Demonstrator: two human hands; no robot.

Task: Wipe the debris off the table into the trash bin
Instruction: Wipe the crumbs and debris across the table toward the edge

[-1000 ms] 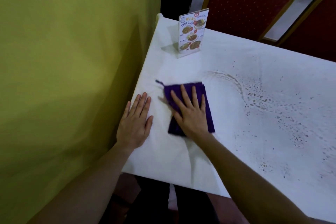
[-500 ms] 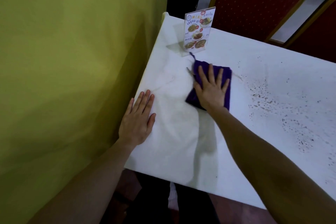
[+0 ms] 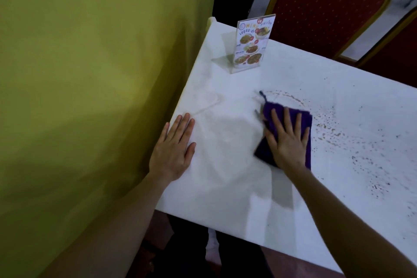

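Observation:
A white table (image 3: 225, 192) carries dark crumb debris (image 3: 327, 127) scattered over its right half, with a thin arc of crumbs just beyond the cloth. My right hand (image 3: 287, 142) presses flat, fingers spread, on a folded purple cloth (image 3: 263, 154) at the table's middle, at the left edge of the debris. A small loop sticks out from the cloth's far corner. My left hand (image 3: 172, 149) lies flat on the table near its left edge, holding nothing. No trash bin is in view.
A clear menu stand (image 3: 252, 43) stands upright near the far left corner. A yellow-green wall (image 3: 90, 74) runs along the table's left side. Two red chairs with gold frames (image 3: 327, 2) stand behind the far edge. The near edge hangs over my legs.
My right hand and the cloth slid up to the menu stand, then back toward me and to the right, leaving an arc of crumbs. My left hand stayed put.

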